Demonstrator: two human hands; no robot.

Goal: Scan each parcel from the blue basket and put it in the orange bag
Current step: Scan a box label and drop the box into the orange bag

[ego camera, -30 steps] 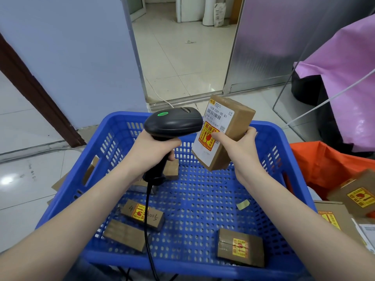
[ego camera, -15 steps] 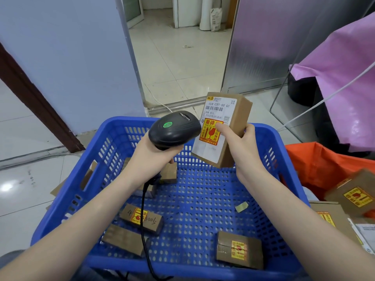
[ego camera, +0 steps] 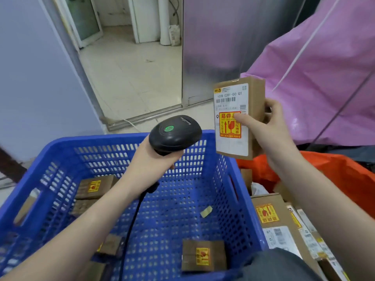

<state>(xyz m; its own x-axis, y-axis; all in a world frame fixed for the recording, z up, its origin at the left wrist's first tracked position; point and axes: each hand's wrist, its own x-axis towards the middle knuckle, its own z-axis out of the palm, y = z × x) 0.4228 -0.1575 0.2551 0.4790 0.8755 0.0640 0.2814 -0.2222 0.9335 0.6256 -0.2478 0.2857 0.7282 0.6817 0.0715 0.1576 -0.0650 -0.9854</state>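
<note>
- Cardboard parcel (ego camera: 237, 118) is pinched upright in the right hand (ego camera: 269, 128), above the orange bag (ego camera: 334, 175).
- Left hand (ego camera: 152, 159) grips the scanner (ego camera: 175, 133).
- Best lowered gently into the bag: fragile sticker.

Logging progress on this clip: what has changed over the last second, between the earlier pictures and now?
The right hand has carried the brown cardboard parcel with the white label rightward, off the blue plastic basket and towards the orange bag, turning it upright. The left hand still grips the black handheld scanner above the basket. Both grips are unchanged, and small parcels remain in the basket.
</note>
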